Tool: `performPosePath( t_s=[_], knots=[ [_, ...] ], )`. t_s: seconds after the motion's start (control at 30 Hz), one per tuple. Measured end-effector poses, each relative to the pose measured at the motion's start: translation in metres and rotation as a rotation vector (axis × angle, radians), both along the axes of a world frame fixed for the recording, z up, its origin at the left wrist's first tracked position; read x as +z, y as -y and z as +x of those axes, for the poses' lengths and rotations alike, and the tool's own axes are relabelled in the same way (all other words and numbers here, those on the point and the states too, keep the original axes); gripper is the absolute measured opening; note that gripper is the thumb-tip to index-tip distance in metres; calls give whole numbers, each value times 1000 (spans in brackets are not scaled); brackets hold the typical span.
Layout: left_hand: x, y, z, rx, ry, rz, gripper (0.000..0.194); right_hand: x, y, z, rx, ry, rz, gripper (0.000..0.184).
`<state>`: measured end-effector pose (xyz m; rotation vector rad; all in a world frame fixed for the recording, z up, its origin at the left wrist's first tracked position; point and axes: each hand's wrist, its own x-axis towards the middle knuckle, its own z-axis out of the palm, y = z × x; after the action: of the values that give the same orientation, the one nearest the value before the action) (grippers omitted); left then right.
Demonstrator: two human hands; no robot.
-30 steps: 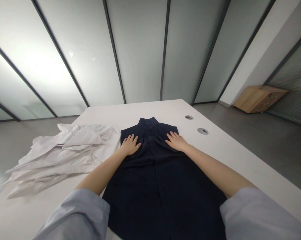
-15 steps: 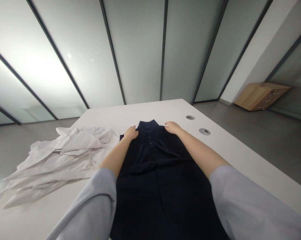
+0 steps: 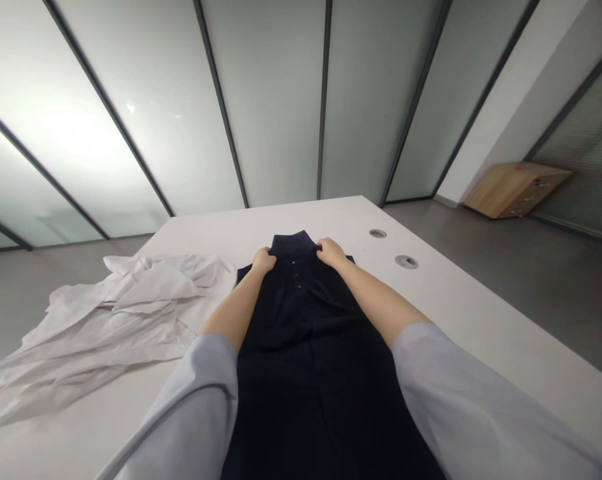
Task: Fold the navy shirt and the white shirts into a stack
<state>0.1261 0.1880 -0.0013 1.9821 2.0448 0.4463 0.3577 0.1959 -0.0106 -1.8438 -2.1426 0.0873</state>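
Your left hand (image 3: 264, 261) and right hand (image 3: 331, 253) grip the smooth, dark garment (image 3: 303, 353) beside its collar (image 3: 291, 245). Crumpled white cloth (image 3: 135, 313) lies left of the garment, a boxy wooden cabinet (image 3: 505, 190) well right.

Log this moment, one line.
left hand: holds dark garment beside collar | right hand: same, opposite side | white cloth: crumpled on table, left

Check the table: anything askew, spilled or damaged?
Only the white cloth stands out: heaped and crumpled at the left edge of the table, while the dark garment beside it is laid out. No spill or damage shows.
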Motion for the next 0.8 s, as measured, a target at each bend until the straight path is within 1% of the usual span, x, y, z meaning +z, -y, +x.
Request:
performPosePath(
  t_s=[0.07, 0.13, 0.2, 0.27, 0.33, 0.4, 0.47, 0.53, 0.57, 0.63, 0.7, 0.73, 0.8],
  knots=[
    [5, 5, -4, -1, 7, 105, 33, 4, 6, 3, 31, -23, 107, 30],
    [8, 14, -10, -56, -16, 254, 33, 6, 14, 8, 70, -4, 231, 28],
    [6, 26, -19, -171, -84, 354, 31, 6, 23, 15, 124, 63, 312, 25],
    [3, 40, -31, -299, -176, 335, 28, 4, 34, 23, 219, 140, 331, 21],
    [-1, 51, -43, -368, -243, 277, 27, 1, 44, 29, 310, 182, 297, 20],
    [-2, 57, -50, -356, -266, 258, 30, 0, 52, 31, 337, 178, 249, 26],
    [-2, 59, -50, -301, -259, 290, 36, -2, 55, 27, 292, 147, 202, 39],
    [-4, 56, -44, -259, -259, 275, 43, -5, 56, 20, 209, 127, 121, 54],
    [-6, 55, -40, -242, -267, 227, 48, -7, 56, 16, 159, 127, 60, 62],
    [-13, 52, -33, -204, -295, 72, 59, -13, 54, 10, 65, 138, -93, 74],
    [-21, 50, -30, -175, -319, -50, 64, -19, 53, 7, 4, 141, -215, 81],
    [-25, 50, -29, -169, -326, -76, 66, -22, 53, 7, -13, 135, -246, 83],
    [-29, 50, -30, -169, -333, -74, 67, -26, 53, 8, -29, 117, -260, 85]
  ],
)
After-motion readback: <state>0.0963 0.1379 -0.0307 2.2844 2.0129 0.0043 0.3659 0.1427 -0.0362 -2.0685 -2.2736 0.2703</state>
